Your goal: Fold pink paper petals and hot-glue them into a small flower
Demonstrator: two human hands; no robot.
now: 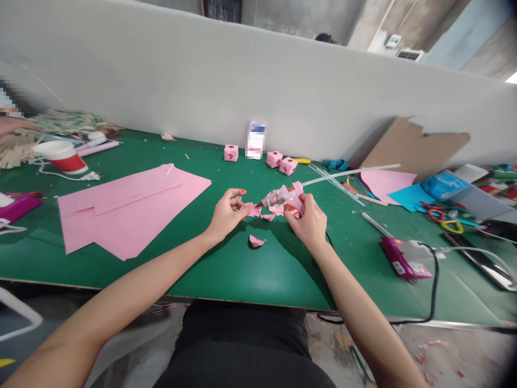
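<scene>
My right hand (309, 222) is closed around a pink hot glue gun (285, 195), whose nozzle points left. A long clear glue stick (351, 171) sticks out of its back end. Between the thumb and fingers of my left hand (226, 215) is a small folded pink paper piece (252, 209), close to the nozzle. I cannot tell whether the nozzle touches it. Under the gun lie more small pink pieces, partly hidden. A single folded piece (256, 241) rests nearer to me on the green table (226, 275).
Pink paper sheets (133, 210) lie at left, near a red and white paper cup (62, 156). Several pink paper cubes (231, 153) stand by the partition (161, 81). To the right are cardboard (404, 143), scissors (448, 221), a phone (480, 258) and a purple box (399, 258) with cables.
</scene>
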